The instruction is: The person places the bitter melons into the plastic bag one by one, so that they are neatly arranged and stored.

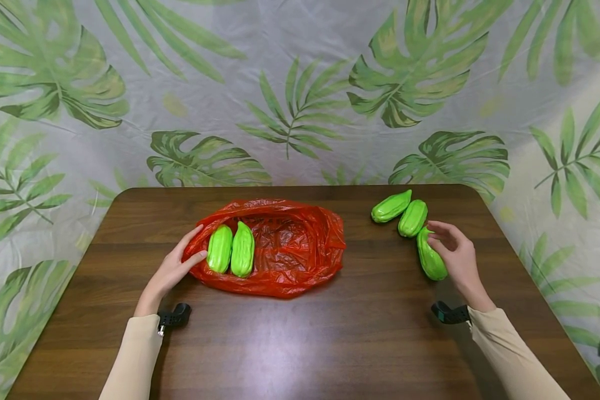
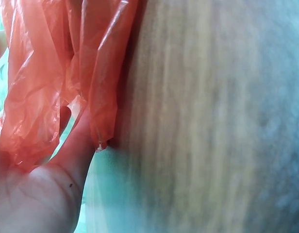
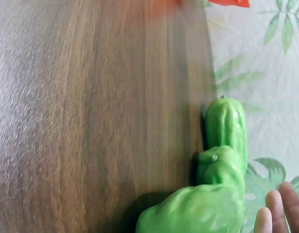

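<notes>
A red plastic bag [image 1: 285, 283] lies spread with its mouth upward, left of centre on the table. Two glossy green ridged gourds [image 1: 220, 250] sit side by side in its left part. My left hand [image 1: 172, 266] holds the bag's left rim, thumb on the inner side; in the left wrist view thin red film [image 2: 38, 82] covers part of the fingers. At the right, my right hand [image 1: 455, 253] hovers over the nearest of three more gourds [image 1: 432, 264], fingers bent and apart. The right wrist view shows its fingertips [image 3: 273, 204] beside that row of gourds [image 3: 198, 211].
The other two loose gourds [image 1: 400, 214] lie toward the far edge of the brown wooden table [image 1: 290, 344]. A leaf-patterned cloth [image 1: 300, 111] hangs behind it. Each wrist wears a black camera mount [image 1: 175, 316].
</notes>
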`<state>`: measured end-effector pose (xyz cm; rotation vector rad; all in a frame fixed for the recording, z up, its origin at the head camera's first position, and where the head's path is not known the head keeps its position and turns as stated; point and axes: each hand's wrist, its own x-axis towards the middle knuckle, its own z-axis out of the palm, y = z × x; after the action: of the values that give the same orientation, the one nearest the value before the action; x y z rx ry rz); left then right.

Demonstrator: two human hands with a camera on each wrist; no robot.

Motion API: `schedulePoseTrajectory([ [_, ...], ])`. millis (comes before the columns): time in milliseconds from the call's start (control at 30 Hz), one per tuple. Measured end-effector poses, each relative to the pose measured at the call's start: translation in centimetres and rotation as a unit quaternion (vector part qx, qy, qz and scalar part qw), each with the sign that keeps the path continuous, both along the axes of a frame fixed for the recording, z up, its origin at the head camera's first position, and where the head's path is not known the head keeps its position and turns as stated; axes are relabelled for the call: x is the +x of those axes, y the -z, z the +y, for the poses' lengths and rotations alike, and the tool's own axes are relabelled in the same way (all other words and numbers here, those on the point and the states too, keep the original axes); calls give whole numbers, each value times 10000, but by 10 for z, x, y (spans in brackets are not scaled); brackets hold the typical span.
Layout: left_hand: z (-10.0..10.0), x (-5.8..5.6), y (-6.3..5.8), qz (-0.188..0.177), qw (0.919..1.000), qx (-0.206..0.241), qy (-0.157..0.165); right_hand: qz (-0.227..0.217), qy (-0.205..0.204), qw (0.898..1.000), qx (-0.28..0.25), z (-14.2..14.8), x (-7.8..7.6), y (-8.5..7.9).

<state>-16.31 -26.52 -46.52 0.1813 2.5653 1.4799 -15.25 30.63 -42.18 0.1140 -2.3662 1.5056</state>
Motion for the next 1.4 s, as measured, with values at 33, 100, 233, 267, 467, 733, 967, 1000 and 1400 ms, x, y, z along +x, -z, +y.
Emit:
schedulePoseTrajectory([
  [33,0,0,0,-6,10000,0,-3,-19,32,10000,18,-2,2,-3],
  [100,0,0,0,-13,10000,8,-3,-43,61,10000,11,-4,6,-8],
  [233,0,0,0,-15,10000,36,2,-143,175,9997,63,-2,8,-6],
  [267,0,0,0,-15,10000,43,2,-180,208,9996,91,1,7,-4],
  [467,0,0,0,-32,10000,53,-6,-354,352,9984,276,19,0,18],
  [733,0,1,0,-49,9999,112,2,-731,538,9930,757,25,1,23],
  [967,0,1,0,-61,9999,103,-8,-1242,150,9863,1077,29,2,22],
  [1000,-1,1,0,-63,9999,98,-10,-1288,82,9857,1084,29,2,22],
  [1400,0,-1,0,-66,9999,100,-9,-1612,-80,9805,1119,30,1,26],
])
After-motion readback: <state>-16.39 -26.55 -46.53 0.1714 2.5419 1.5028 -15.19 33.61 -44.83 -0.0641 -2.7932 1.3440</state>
